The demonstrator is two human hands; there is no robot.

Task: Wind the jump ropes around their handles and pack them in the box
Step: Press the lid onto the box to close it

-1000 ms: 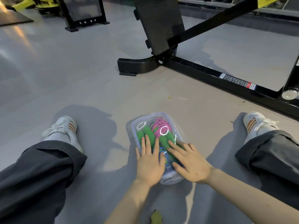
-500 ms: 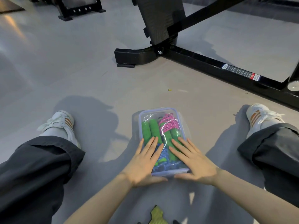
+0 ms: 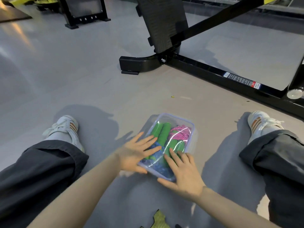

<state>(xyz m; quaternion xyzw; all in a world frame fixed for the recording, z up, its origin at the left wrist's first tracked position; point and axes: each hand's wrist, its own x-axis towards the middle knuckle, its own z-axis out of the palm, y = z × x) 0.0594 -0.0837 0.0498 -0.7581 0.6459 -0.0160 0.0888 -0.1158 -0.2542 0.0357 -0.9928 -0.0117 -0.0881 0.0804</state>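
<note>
Box [image 3: 194,129] on floor [image 3: 98,89] between legs, lid [image 3: 158,120] on, wound jump ropes [image 3: 162,132] inside. Left hand [image 3: 134,153], right hand [image 3: 184,175]: fingers straight, flat on lid's near end. Closing step. Next, judged: press far corners down.

The box [image 3: 192,129] no longer lies straight between the legs: it is turned, its far end swung to the right and its near end to the left. The left hand [image 3: 134,153] is off the lid's middle and now lies blurred along the box's left side, fingers spread. The right hand [image 3: 184,175] now covers the near right corner, thumb along the near edge.
</note>
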